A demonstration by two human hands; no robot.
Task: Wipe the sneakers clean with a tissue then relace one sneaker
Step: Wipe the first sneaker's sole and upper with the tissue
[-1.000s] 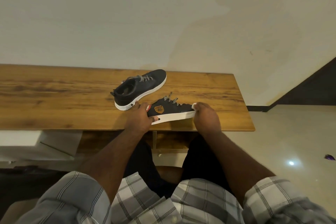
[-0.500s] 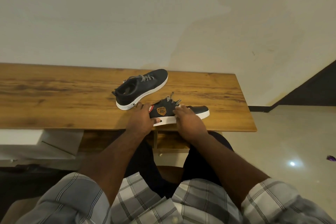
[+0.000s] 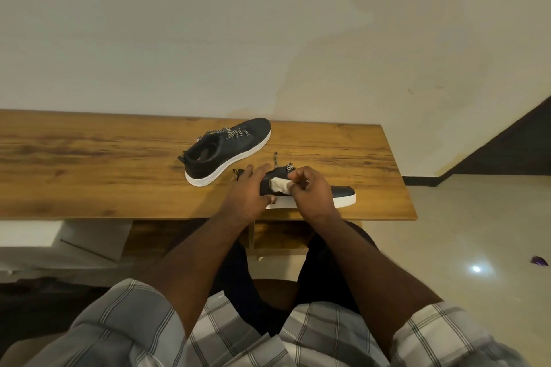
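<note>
My right hand (image 3: 313, 197) pinches a crumpled white tissue (image 3: 279, 185) against the dark side of the near sneaker (image 3: 343, 192), which lies at the front edge of the wooden table (image 3: 89, 176). My left hand (image 3: 247, 194) rests on that shoe's heel end, fingers spread straight, thumb at the white sole. The tissue sits between my two hands. The far sneaker (image 3: 229, 152) stands apart, behind and left.

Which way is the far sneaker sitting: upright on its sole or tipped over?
Upright. The far sneaker rests on its white sole on the table, opening and laces facing up.
</note>
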